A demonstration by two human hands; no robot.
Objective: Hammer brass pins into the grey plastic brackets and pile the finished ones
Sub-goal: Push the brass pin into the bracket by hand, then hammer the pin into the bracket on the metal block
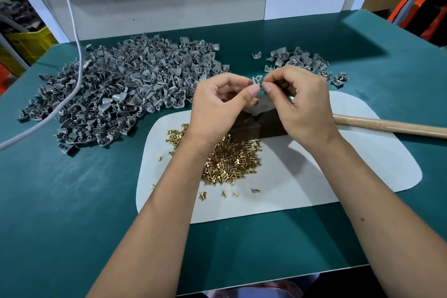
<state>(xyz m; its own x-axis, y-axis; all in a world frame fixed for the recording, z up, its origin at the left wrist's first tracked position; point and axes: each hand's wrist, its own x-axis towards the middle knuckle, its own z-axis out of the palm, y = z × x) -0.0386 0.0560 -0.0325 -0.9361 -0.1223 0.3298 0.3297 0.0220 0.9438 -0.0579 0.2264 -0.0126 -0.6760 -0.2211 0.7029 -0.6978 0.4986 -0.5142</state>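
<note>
My left hand (217, 104) and my right hand (300, 101) meet above a dark block (256, 126) on the white mat (338, 172). Between their fingertips is one small grey bracket (257, 79); my left thumb and finger pinch it. My right fingertips press together against it on something tiny, too small to tell what. A heap of brass pins (229, 159) lies on the mat under my left wrist. A big pile of grey brackets (125, 84) covers the left of the table. A smaller pile of brackets (300, 60) sits at the back right.
A wooden handle (391, 126) lies across the mat's right side, its head hidden behind my right hand. A white cable (72, 55) hangs down over the big pile. A white panel stands at the table's back edge. Loose pins (225, 193) dot the mat's front.
</note>
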